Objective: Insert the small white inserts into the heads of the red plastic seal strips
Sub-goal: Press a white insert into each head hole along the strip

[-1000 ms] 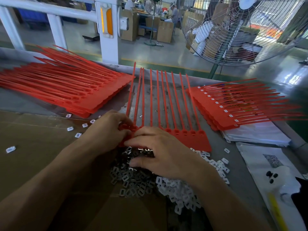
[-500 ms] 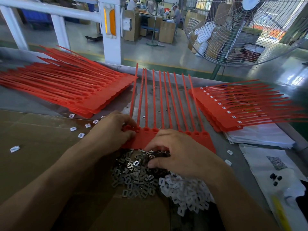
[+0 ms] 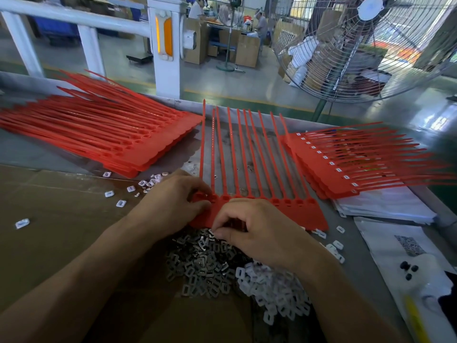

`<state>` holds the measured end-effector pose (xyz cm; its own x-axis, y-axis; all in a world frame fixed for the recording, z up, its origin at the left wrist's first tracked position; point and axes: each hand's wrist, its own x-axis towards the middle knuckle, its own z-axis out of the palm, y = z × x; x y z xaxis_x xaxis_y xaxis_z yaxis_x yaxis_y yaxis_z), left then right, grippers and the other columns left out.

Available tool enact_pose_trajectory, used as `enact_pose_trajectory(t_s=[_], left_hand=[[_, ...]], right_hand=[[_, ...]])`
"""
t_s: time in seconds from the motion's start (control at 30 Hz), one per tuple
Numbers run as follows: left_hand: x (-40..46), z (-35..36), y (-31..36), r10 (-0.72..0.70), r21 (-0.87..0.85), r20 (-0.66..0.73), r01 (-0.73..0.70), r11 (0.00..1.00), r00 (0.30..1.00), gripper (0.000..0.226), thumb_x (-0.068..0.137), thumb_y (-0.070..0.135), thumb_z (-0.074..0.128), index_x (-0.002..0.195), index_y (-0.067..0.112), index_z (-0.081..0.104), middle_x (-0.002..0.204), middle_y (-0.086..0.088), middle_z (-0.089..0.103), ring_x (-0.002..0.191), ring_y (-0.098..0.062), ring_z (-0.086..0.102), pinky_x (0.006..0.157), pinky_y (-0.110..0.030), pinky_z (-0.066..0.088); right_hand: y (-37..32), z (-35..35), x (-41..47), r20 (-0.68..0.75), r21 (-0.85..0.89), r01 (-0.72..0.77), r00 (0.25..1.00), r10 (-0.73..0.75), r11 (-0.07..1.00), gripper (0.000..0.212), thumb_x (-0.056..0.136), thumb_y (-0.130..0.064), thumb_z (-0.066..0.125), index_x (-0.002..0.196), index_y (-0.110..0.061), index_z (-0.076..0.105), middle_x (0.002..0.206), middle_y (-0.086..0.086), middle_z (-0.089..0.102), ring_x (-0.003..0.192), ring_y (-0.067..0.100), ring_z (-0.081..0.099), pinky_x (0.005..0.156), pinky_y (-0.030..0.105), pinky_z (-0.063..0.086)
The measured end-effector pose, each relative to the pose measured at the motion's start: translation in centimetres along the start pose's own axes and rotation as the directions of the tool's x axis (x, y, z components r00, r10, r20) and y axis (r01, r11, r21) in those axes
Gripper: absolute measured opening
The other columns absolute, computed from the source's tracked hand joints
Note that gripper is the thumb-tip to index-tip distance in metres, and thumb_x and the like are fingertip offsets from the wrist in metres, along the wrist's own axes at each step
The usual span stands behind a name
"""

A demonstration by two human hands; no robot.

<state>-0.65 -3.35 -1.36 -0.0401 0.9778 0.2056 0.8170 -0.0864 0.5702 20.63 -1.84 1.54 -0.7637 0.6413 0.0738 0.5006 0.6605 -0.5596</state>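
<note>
A joined row of red seal strips point(image 3: 304, 214) lies in the middle of the table, tails pointing away from me. My left hand point(image 3: 173, 201) grips the row's left end, fingers curled over the heads. My right hand point(image 3: 257, 233) hovers over the row's near edge and pinches a small metal clip from the grey clip pile point(image 3: 202, 266). A heap of small white inserts point(image 3: 277, 293) lies to the right of that pile. What sits under my right palm is hidden.
A stack of empty red strips point(image 3: 118, 139) lies at the left, a stack with white inserts fitted point(image 3: 346, 167) at the right. Loose inserts point(image 3: 121, 203) dot the cardboard point(image 3: 49, 231). White bags point(image 3: 400, 256) lie right. A large fan point(image 3: 366, 48) stands beyond the table.
My right hand has drawn back from the strip heads toward the clip pile and closed its fingertips on a clip. My left hand stays on the row's left end.
</note>
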Motion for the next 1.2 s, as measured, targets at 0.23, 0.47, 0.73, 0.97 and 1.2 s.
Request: enact_pose_trajectory(t_s=[0.23, 0.47, 0.73, 0.97, 1.2], left_hand=[[0.1, 0.4, 0.0, -0.030, -0.091, -0.078, 0.023, 0.996, 0.997, 0.016, 0.083, 0.038, 0.076, 0.099, 0.040, 0.073, 0.103, 0.017, 0.053, 0.082, 0.011, 0.055, 0.069, -0.003, 0.036], [-0.2, 0.1, 1.0, 0.006, -0.100, -0.127, -0.019, 0.995, 0.992, 0.013, 0.087, 0.033, 0.074, 0.100, 0.035, 0.075, 0.107, 0.017, 0.057, 0.089, 0.004, 0.055, 0.073, -0.005, 0.035], [-0.5, 0.2, 2.0, 0.165, -0.158, -0.193, -0.196, 0.968, 0.967, 0.013, 0.085, 0.017, 0.078, 0.091, 0.027, 0.072, 0.086, 0.014, 0.061, 0.078, -0.005, 0.059, 0.069, -0.007, 0.037], [-0.5, 0.9, 2.3, 0.275, -0.190, -0.198, -0.312, 0.931, 0.941, 0.017, 0.084, 0.014, 0.078, 0.089, 0.027, 0.069, 0.088, 0.013, 0.064, 0.079, -0.012, 0.060, 0.068, -0.010, 0.040], [-0.4, 1.0, 2.1, 0.315, -0.179, -0.204, -0.352, 0.919, 0.927, 0.021, 0.084, 0.016, 0.079, 0.090, 0.032, 0.068, 0.089, 0.016, 0.061, 0.081, -0.009, 0.059, 0.067, -0.008, 0.039]], right_hand=[[0.6, 0.1, -0.1, -0.049, 0.141, -0.047, 0.997, 0.054, 0.989, 0.009, 0.099, -0.022, 0.069, 0.100, -0.028, 0.074, 0.093, -0.019, 0.072, 0.092, -0.001, 0.067, 0.082, 0.013, 0.050], [1.2, 0.3, 0.1, -0.103, 0.142, -0.093, 0.989, 0.108, 0.986, 0.021, 0.099, -0.013, 0.068, 0.108, -0.029, 0.077, 0.103, -0.020, 0.070, 0.102, -0.004, 0.064, 0.090, 0.010, 0.047], [1.7, 0.4, 0.3, -0.253, 0.288, -0.158, 0.939, 0.234, 0.945, 0.029, 0.099, -0.014, 0.068, 0.122, -0.030, 0.076, 0.111, -0.021, 0.072, 0.106, -0.009, 0.064, 0.093, 0.011, 0.049], [1.6, 0.4, 0.4, -0.284, 0.460, -0.173, 0.901, 0.329, 0.871, 0.016, 0.097, -0.020, 0.071, 0.099, -0.033, 0.079, 0.082, -0.020, 0.075, 0.073, -0.009, 0.066, 0.066, 0.007, 0.047], [1.6, 0.5, 0.5, -0.287, 0.537, -0.184, 0.878, 0.383, 0.823, 0.010, 0.097, -0.031, 0.069, 0.089, -0.031, 0.075, 0.083, -0.011, 0.075, 0.069, -0.004, 0.063, 0.071, 0.024, 0.046]])
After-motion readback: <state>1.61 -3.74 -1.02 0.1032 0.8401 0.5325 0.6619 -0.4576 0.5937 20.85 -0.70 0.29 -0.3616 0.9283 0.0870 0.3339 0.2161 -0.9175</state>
